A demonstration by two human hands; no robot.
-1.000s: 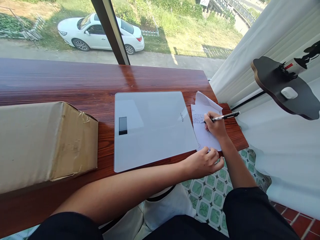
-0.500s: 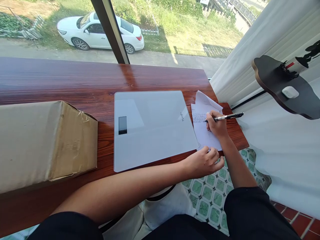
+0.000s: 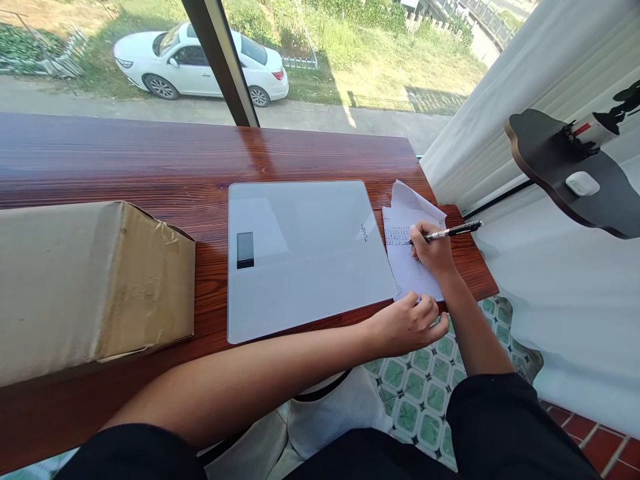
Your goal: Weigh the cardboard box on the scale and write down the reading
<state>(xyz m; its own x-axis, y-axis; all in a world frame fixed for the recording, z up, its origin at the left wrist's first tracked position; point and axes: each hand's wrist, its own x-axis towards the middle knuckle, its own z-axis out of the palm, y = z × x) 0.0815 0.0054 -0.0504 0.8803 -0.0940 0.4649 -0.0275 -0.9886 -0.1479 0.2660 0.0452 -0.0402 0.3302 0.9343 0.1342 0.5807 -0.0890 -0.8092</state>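
My right hand (image 3: 433, 248) is closed round a black and clear pen (image 3: 456, 231). The pen's tip rests on a sheet of paper (image 3: 407, 260) that carries rows of small handwriting on its upper left part. The paper's top sheet end is folded and lifted at the far side. At the near edge of the paper lies my left hand (image 3: 407, 325), its fingers loosely curled and apart, fingertips at the paper's edge. Beside the paper, on the left, is a flat white scale (image 3: 305, 260) with a dark display.
A cardboard box (image 3: 145, 287) stands on the left of the brown wooden table (image 3: 210, 160). To the right are a white curtain (image 3: 565, 300) and a dark wavy shelf (image 3: 540, 160) bearing a white case (image 3: 583, 183). Beyond the window a white car (image 3: 200, 67) is parked.
The pen and my right hand have shifted very slightly to the left over the paper. My left hand stays where it was.
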